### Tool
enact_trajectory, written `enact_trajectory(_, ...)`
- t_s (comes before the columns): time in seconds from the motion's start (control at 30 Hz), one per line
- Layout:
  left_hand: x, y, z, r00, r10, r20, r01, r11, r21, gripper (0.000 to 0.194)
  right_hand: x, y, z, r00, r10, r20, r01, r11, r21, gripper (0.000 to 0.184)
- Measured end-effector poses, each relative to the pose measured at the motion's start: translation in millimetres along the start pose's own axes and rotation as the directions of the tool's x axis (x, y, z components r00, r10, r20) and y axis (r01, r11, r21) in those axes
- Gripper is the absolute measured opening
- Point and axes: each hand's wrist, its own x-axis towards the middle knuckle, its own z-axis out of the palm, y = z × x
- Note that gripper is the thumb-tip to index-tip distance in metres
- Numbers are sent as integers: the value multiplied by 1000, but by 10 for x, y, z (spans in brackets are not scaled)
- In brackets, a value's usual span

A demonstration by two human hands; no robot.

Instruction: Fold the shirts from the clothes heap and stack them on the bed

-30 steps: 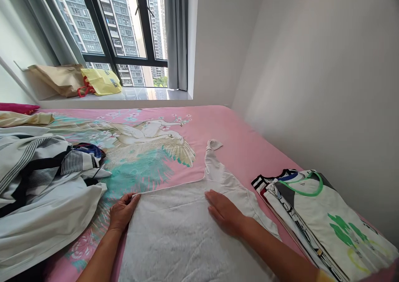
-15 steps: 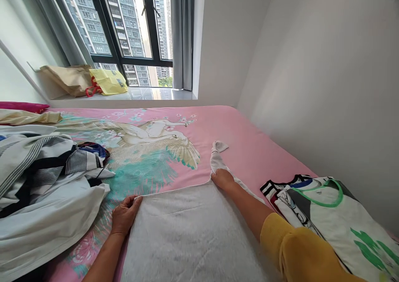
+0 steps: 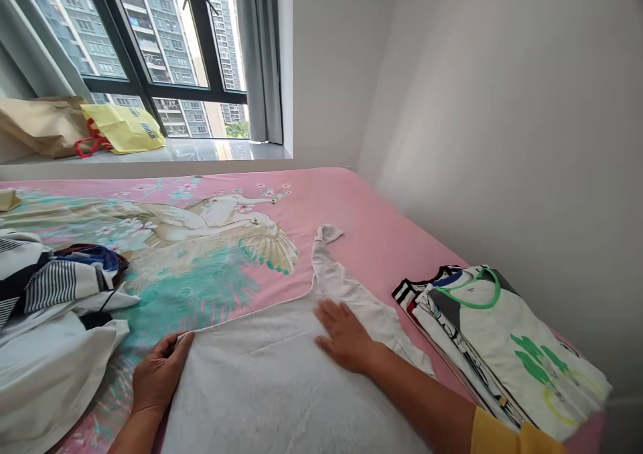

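Gray garment (image 3: 281, 380) — narrow end (image 3: 321, 256) points away

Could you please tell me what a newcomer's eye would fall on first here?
Likely the pale grey garment spread at the front of the pink bed, its corner pinched by the left hand, the right hand resting on it. Then perhaps the folded shirts at the right, and the yellow bag on the windowsill.

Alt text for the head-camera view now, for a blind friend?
A left hand pinches the edge of a pale grey garment on a pink bedspread, the right hand palm-down over it. Rumpled clothes lie left, folded shirts right.
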Motion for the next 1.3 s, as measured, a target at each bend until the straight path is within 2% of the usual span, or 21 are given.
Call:
enact_trajectory(0.07,22,9,-7,1000,4,7,-5,999,33,42,-110,167,-74,974,225,-15,-226,973,-55,68)
enact_trajectory(0.1,34,12,-10,1000,6,4,-6,999,50,42,-148,237,-122,937,346,-52,-350,934,-79,69)
enact_trajectory(0.13,46,14,-14,1000,6,0,-6,998,66,43,-185,290,-167,906,415,-80,-421,902,-93,70)
enact_trajectory(0.17,57,16,-16,1000,5,-4,-5,997,79,43,-228,325,-201,904,419,-89,-427,899,-98,71)
enact_trajectory(0.23,78,23,-20,1000,2,-4,-2,996,91,44,-337,355,-229,956,290,-42,-292,952,-91,72)
enact_trajectory(0.3,89,39,-22,1000,-3,0,3,995,100,44,-463,371,-223,979,201,7,-200,977,-76,74)
enact_trajectory(0.33,90,51,-23,1000,-4,0,4,995,103,45,-522,383,-217,971,237,8,-236,968,-81,75)
enact_trajectory(0.43,86,86,-22,1000,-2,-1,2,995,101,45,-667,425,-204,909,414,-60,-418,900,-124,75)
enact_trajectory(0.57,85,75,1,1000,13,9,-14,995,100,46,-816,452,-115,935,340,-96,-351,927,-135,76)
enact_trajectory(0.7,12,83,-6,1000,26,1,-26,994,105,46,-909,473,60,922,347,-172,-372,917,-142,77)
enact_trajectory(0.83,-42,243,-159,994,80,69,-80,997,-6,37,-913,516,217,912,326,-250,-374,910,-180,74)
enact_trajectory(0.9,-59,379,-264,994,90,62,-88,996,-29,41,-899,536,271,911,311,-271,-368,910,-193,74)
enact_trajectory(1.0,-296,641,-270,993,115,-20,-115,993,1,52,-894,553,316,909,307,-282,-368,908,-200,73)
enact_trajectory(1.07,-675,820,-108,976,219,-15,-219,975,38,53,-901,560,329,908,310,-282,-372,906,-200,73)
enact_trajectory(1.1,-911,892,4,948,317,36,-319,947,46,51,-905,563,333,907,311,-283,-373,906,-200,73)
enact_trajectory(1.13,-1149,943,115,845,498,197,-520,851,78,53,-909,565,336,907,312,-283,-375,905,-201,73)
enact_trajectory(1.17,-1363,966,208,702,614,360,-679,729,81,54,-912,567,338,906,314,-284,-376,904,-202,73)
enact_trajectory(1.2,-1525,957,268,566,663,489,-781,622,61,57,-915,569,340,906,314,-283,-377,904,-203,73)
enact_trajectory(1.23,-1618,917,284,482,657,580,-829,555,59,60,-916,569,341,906,315,-283,-378,903,-206,73)
enact_trajectory(1.27,-1634,848,254,469,617,632,-837,538,96,63,-918,568,341,906,315,-282,-379,902,-208,73)
enact_trajectory(1.3,-1577,756,180,519,554,651,-812,558,172,65,-919,565,339,906,316,-281,-379,901,-211,73)
